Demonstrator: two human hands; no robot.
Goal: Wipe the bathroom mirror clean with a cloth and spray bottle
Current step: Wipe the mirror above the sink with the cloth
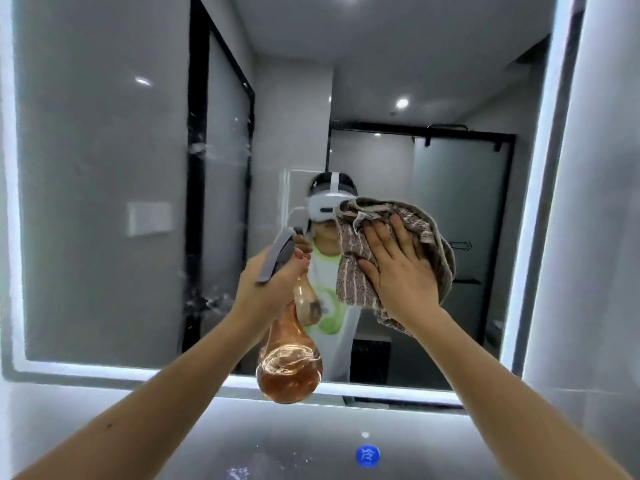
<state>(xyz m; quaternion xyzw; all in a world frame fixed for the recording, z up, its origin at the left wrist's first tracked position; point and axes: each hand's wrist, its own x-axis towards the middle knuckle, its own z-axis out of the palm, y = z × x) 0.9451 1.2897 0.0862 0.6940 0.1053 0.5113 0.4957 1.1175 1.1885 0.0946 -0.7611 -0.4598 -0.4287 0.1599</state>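
Note:
A large mirror [104, 168] with a lit border fills the wall ahead. Wet spray marks [207, 299] cling to its left-centre glass. My left hand [263, 285] grips the neck of a clear amber spray bottle [289, 372] with a grey trigger head [277, 258], held up just in front of the mirror's lower middle. My right hand [398, 268] presses flat, fingers spread, on a brown striped cloth [356, 282] against the glass right of centre. The cloth bunches above and to the right of my fingers.
A grey counter [311, 438] with water droplets lies below the mirror, with a blue round tap marker [367, 455] on it. A grey wall [595, 237] stands at the right. The reflection shows a person with a white headset and black-framed shower doors.

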